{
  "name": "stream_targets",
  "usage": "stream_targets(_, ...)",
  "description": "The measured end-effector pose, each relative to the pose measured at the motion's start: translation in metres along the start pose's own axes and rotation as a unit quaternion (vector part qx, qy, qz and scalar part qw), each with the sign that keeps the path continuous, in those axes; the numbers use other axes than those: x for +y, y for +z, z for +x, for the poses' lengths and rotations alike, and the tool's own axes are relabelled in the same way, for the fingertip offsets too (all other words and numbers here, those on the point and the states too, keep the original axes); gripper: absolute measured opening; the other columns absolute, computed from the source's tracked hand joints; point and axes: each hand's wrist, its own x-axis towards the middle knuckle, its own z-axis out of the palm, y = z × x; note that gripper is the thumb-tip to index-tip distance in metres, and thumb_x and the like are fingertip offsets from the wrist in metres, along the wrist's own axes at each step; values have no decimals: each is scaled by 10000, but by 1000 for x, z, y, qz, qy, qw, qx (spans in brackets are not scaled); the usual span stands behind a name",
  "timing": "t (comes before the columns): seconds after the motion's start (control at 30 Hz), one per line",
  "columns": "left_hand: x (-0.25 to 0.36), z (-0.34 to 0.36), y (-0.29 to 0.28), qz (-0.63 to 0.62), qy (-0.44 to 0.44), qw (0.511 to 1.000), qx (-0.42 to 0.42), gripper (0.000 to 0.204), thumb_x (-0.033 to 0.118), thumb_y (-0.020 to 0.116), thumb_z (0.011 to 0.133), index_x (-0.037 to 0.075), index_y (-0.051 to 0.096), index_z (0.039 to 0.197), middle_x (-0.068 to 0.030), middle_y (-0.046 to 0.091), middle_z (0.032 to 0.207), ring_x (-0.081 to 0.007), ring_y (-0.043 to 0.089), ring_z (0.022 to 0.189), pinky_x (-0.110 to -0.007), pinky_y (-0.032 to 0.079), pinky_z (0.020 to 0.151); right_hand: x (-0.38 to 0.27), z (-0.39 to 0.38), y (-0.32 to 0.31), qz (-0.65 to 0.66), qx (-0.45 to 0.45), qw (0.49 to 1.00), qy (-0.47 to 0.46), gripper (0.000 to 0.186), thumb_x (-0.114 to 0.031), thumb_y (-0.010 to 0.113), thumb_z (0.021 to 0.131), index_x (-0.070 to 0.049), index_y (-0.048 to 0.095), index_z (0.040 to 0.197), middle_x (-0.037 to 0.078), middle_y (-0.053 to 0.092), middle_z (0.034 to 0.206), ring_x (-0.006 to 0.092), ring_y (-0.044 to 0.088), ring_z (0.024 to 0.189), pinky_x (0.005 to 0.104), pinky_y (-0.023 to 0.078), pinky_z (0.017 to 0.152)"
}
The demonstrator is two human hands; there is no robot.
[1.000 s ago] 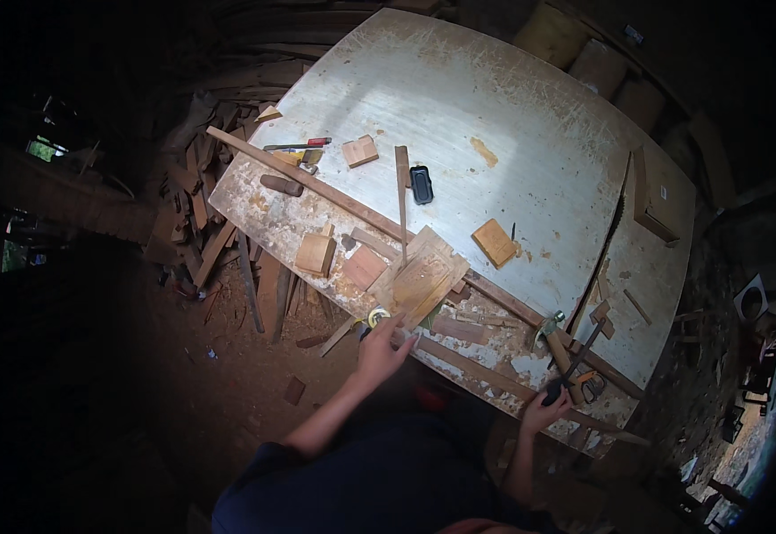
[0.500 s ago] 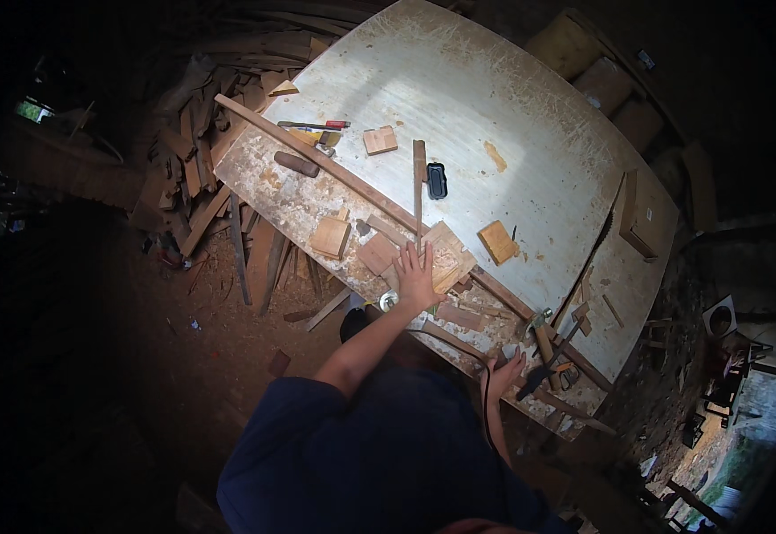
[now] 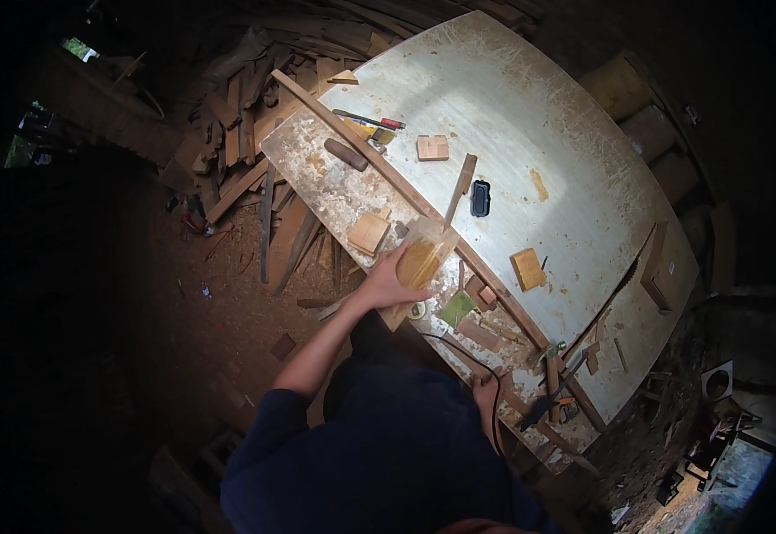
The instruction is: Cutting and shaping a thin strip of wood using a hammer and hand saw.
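Observation:
My left hand (image 3: pixel 388 283) is closed around a pale wooden block (image 3: pixel 423 258), slightly blurred and held tilted over the near edge of the worktable (image 3: pixel 575 151). Just past the block's far end lies a narrow wooden strip (image 3: pixel 461 191), angled across the long rail (image 3: pixel 388 169). Beside the block on the right are a flat green square (image 3: pixel 456 309) and several small brown wood pieces (image 3: pixel 479 334). My right hand (image 3: pixel 487 393) is at the table's near edge, next to a thin black cable (image 3: pixel 497 383). Its fingers are mostly hidden, so its grip is unclear.
A hammer (image 3: pixel 552 363) lies by the rail at the right. Farther off are a black tray-like case (image 3: pixel 480 198), loose wooden blocks (image 3: pixel 432 148) and a red-ended tool (image 3: pixel 391 124). Scrap wood (image 3: pixel 236 133) is heaped left of the table.
My left hand, spread flat on the block before, has gripped it and drawn it left and nearer, tilting it. The green square is uncovered. The strip has swung round, and the whole view has shifted.

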Motion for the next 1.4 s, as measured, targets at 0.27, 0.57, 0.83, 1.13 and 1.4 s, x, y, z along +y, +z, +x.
stream_targets(0.27, -157, 114, -206, -99, -282, 910, 287, 1367, 641, 910, 668, -13, 208, 1641, -293, 440, 1567, -392, 449, 1465, -457, 384, 1198, -22, 11, 10, -116, -7, 990, 76, 1203, -687, 638, 907, 4, 12, 1667, 471, 69, 1637, 612, 78, 1546, 672, 127, 1237)
stream_targets(0.57, -244, 274, -287, -138, -482, 779, 377, 1645, 800, 866, 562, 45, -80, 1676, -418, 84, 1667, -557, 170, 1549, -624, 244, 1237, 3, 20, 23, -105, 2, 993, 54, 1307, -687, 712, 851, -22, -65, 1666, 480, 26, 1636, 619, 24, 1546, 659, 107, 1256)
stream_targets(0.83, -267, 313, -292, -68, -550, 759, 342, 1546, 711, 900, 618, 76, -22, 1685, -389, 164, 1653, -556, 276, 1505, -633, 301, 1215, 1, 34, 27, -79, -25, 994, 73, 1356, -648, 767, 822, -9, -88, 1657, 439, -49, 1662, 583, -72, 1563, 607, 41, 1282)
stream_targets(1.13, -222, 200, -190, 115, -116, 961, 222, 1089, 537, 799, 862, -10, 260, 1634, -341, 410, 1554, -472, 475, 1402, -521, 385, 1170, 3, 33, 30, -55, -13, 992, 116, 1389, -532, 863, 783, -82, -104, 1673, 368, -20, 1704, 540, -44, 1584, 564, 103, 1297)
stream_targets(1.4, -136, 133, -69, 285, -98, 950, -83, 1358, 562, 866, 724, 72, 34, 1680, -323, 534, 1401, -475, 611, 1239, -486, 502, 1082, 1, 37, 32, -72, 17, 992, 105, 1355, -521, 869, 780, -111, -49, 1688, 429, 47, 1669, 554, 29, 1578, 536, 156, 1293)
